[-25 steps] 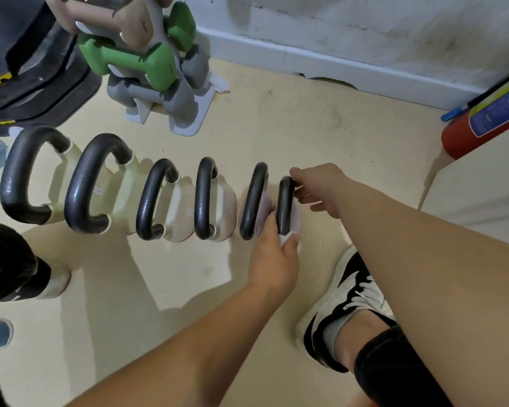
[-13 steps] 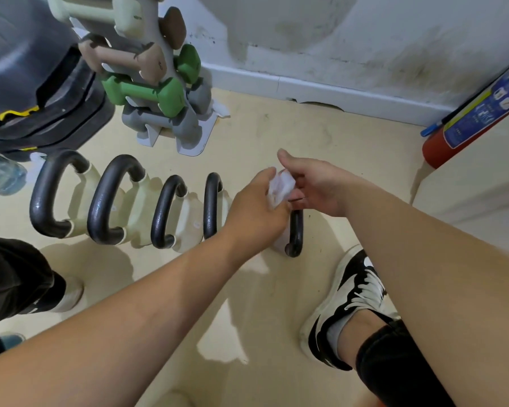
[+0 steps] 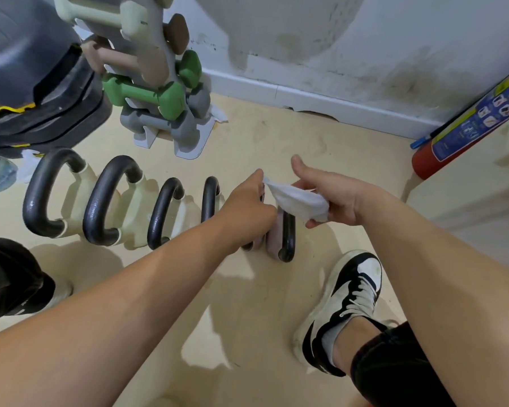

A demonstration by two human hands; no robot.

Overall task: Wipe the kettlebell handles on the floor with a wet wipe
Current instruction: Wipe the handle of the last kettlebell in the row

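A crumpled white wet wipe (image 3: 299,202) is held between the two hands, above the row of kettlebells on the beige floor (image 3: 276,148). One corner is pinched by the fingertips of the left hand (image 3: 249,207), and the other end is closed in the grip of the right hand (image 3: 332,198), thumb raised. Six black curved kettlebell handles are counted. Four are seen in full to the left of the grip: the first handle (image 3: 46,192), the second (image 3: 106,201), the third (image 3: 162,212) and the fourth (image 3: 209,198). The fifth is almost wholly hidden beneath the left hand. The sixth handle (image 3: 288,239), directly below the wipe, is seen only at its lower half. One black-and-white sneaker (image 3: 344,301) is seen below the right hand.
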